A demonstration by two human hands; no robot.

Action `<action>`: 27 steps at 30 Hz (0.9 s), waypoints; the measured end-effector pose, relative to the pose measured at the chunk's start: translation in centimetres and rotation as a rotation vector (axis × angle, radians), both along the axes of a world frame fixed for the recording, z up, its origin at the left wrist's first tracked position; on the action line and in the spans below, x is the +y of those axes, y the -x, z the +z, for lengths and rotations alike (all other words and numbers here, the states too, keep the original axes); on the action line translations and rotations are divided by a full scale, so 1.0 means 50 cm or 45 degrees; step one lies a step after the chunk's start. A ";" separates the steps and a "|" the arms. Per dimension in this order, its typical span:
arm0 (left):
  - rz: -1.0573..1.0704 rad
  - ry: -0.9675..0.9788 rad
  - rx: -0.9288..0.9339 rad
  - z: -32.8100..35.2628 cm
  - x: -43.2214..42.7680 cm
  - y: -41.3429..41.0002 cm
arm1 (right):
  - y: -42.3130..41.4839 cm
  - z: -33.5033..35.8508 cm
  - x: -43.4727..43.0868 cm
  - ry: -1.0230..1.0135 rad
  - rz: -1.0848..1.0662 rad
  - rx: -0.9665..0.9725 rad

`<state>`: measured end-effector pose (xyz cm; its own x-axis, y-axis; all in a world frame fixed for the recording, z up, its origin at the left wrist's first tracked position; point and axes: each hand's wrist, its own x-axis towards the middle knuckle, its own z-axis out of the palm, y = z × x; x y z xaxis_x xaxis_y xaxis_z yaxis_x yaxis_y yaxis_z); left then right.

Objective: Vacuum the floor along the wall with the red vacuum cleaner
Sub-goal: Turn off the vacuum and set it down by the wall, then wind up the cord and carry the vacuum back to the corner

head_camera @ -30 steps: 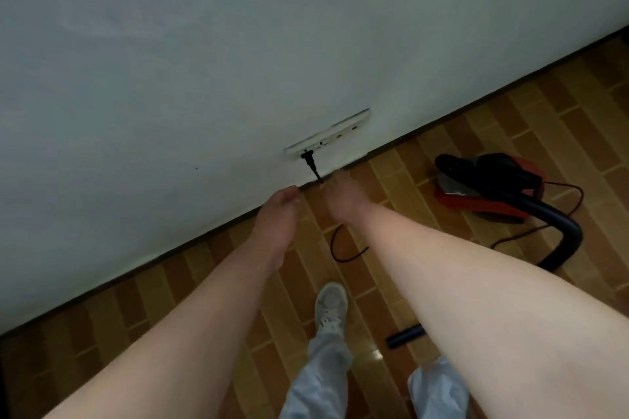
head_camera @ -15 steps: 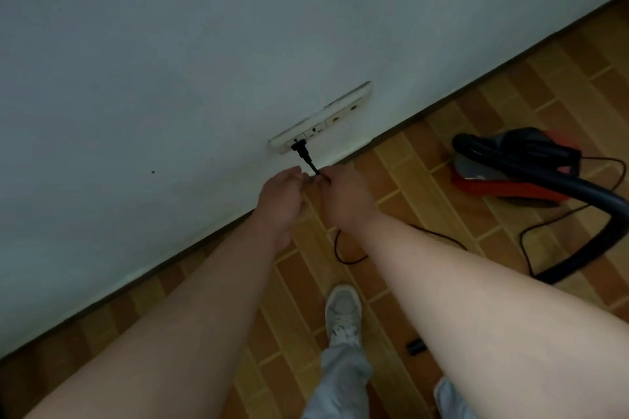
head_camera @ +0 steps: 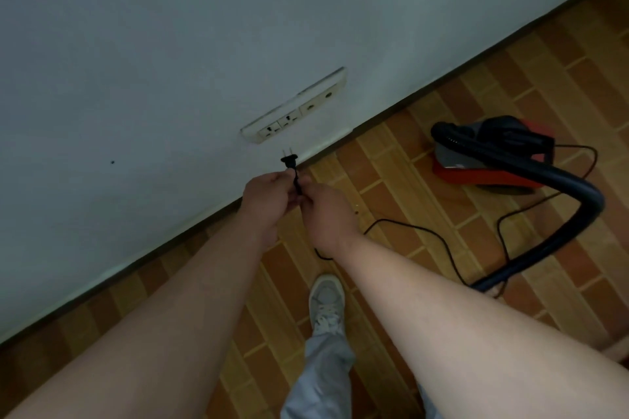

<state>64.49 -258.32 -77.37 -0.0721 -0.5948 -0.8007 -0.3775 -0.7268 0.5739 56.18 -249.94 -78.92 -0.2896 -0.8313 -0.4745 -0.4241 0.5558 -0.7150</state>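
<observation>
The red vacuum cleaner (head_camera: pixel 490 163) sits on the floor at the right, close to the wall, with its black hose (head_camera: pixel 558 214) arching toward me. Its black cord (head_camera: pixel 425 231) trails over the floor to my hands. My left hand (head_camera: pixel 269 201) and right hand (head_camera: pixel 326 211) both pinch the cord just behind the black two-pin plug (head_camera: pixel 289 160). The plug hangs free in the air, a short way below the white wall socket strip (head_camera: pixel 296 112), prongs pointing up at it.
A pale wall (head_camera: pixel 204 27) fills the upper left; a dark skirting line meets the brown patterned tile floor (head_camera: pixel 510 85). My grey shoe (head_camera: pixel 326 299) and light trouser leg stand below my hands. Cord loops lie beside the vacuum.
The plug was seated in the socket strip earlier. Now it is out of the socket, held a little below it, and my hands have drawn back from the wall.
</observation>
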 end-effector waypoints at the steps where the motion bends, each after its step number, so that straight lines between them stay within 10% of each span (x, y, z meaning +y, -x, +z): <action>1: -0.027 -0.004 0.016 -0.001 0.013 0.004 | 0.007 -0.004 0.016 -0.010 -0.022 -0.040; 13: -0.385 -0.253 0.116 -0.080 0.220 0.104 | 0.136 -0.057 0.267 -0.217 -0.324 -0.115; 21: -0.455 -0.326 -0.205 -0.130 0.359 0.116 | 0.244 -0.120 0.462 -0.478 -1.144 -0.214; 27: -0.795 -0.154 -0.489 -0.149 0.397 0.107 | 0.263 -0.149 0.540 -0.582 -1.150 -0.295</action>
